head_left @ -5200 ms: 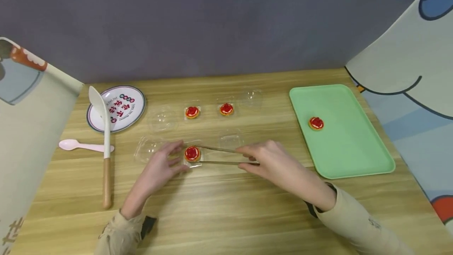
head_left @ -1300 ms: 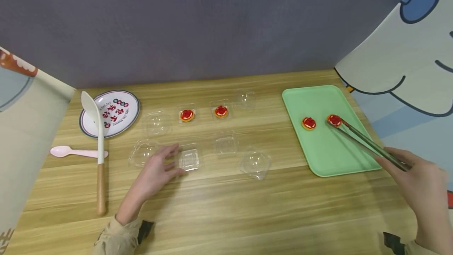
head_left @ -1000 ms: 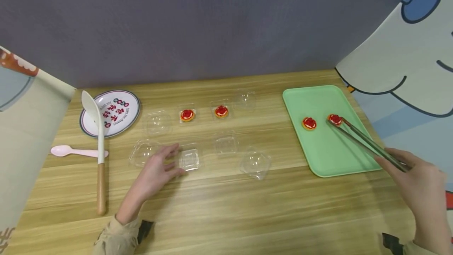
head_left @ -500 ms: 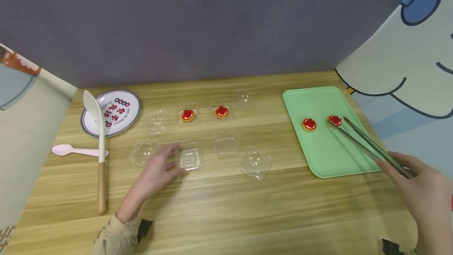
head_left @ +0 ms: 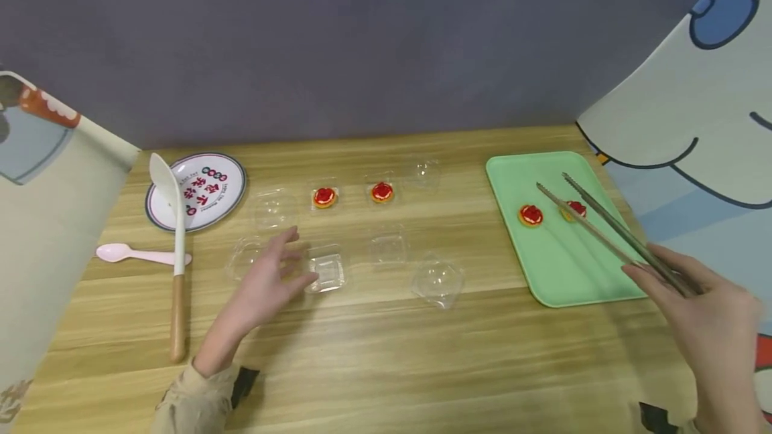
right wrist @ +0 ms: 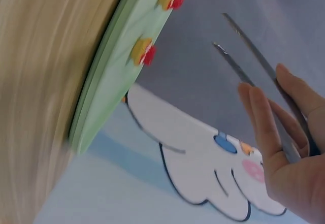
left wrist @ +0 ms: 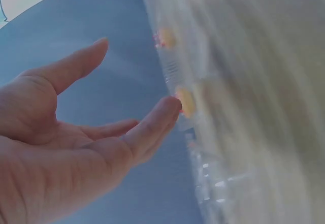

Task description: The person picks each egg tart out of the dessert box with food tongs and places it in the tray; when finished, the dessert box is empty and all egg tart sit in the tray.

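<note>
My right hand (head_left: 702,307) holds long metal tweezers (right wrist: 256,54) with curled fingers and thumb. The tweezers' tips stand apart, with nothing between them, above the green tray (head_left: 591,280). Two small tarts with red tops lie on that tray: one tart (head_left: 531,215) to the left, the other tart (head_left: 576,209) partly behind the tweezers in the head view. My left hand (head_left: 265,286) has its fingers spread and holds nothing. Its thumb tip overlaps the edge of a clear plastic box base (head_left: 328,273) that has no tart in it.
Further back, a tart (head_left: 325,197) and another tart (head_left: 382,192) sit on clear bases. Around them lie another base (head_left: 389,248) and several domed lids (head_left: 438,281). At left are a white plate (head_left: 226,196), a wooden-handled ladle (head_left: 179,313) and a pink spoon (head_left: 114,252).
The tart from the base by my left hand now lies on the tray. The tweezers have spread, let go of it and risen. My left fingers have spread wider.
</note>
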`<state>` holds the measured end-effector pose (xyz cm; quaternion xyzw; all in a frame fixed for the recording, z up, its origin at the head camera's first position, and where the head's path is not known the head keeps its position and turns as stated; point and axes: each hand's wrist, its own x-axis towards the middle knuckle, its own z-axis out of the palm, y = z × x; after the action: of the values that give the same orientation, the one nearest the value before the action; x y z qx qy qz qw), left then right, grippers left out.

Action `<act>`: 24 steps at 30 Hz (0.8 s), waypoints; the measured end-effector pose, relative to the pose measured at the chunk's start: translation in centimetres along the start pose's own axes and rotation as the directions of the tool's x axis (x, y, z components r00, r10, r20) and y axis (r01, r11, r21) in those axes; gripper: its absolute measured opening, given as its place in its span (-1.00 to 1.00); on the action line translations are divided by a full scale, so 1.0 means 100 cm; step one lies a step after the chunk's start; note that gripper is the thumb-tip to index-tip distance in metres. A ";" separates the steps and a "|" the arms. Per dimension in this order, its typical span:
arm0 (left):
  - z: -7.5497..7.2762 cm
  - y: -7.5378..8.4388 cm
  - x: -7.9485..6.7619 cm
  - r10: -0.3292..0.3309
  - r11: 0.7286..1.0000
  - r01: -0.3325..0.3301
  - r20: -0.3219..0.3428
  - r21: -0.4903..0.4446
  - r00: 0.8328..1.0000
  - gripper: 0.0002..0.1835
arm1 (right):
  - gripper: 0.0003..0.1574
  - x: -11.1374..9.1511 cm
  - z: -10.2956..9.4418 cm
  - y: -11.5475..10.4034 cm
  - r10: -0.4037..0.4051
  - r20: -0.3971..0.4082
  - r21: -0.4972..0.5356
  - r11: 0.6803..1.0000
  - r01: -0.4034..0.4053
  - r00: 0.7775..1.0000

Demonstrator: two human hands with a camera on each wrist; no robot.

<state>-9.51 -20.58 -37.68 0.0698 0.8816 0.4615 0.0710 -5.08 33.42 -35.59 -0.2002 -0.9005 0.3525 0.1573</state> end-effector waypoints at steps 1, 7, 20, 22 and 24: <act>-0.002 0.002 0.002 0.009 1.000 -0.009 -0.015 -0.002 1.000 -0.05 | -0.32 0.000 0.001 -0.002 -0.009 0.006 0.025 1.000 0.009 1.000; -0.012 0.011 0.014 0.022 1.000 -0.023 -0.068 -0.015 0.997 -0.13 | -0.42 0.003 0.011 -0.017 -0.203 0.045 0.056 0.978 0.201 0.978; -0.018 0.011 0.064 -0.025 0.995 0.017 -0.083 -0.094 0.996 -0.24 | -0.48 0.010 0.057 -0.071 -0.473 0.207 0.259 0.871 0.418 0.857; -0.016 0.010 0.074 -0.049 0.992 0.038 -0.097 -0.117 0.994 -0.23 | -0.47 0.010 0.065 -0.081 -0.531 0.216 0.264 0.840 0.474 0.820; -0.014 0.008 0.083 -0.064 0.988 0.048 -0.105 -0.144 0.992 -0.23 | -0.49 0.011 0.072 -0.090 -0.586 0.217 0.264 0.805 0.531 0.780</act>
<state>-17.90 -19.68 -36.69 0.0144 0.8509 0.5236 0.0402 -11.37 23.77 -34.21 0.1463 -0.8945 0.3985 0.1402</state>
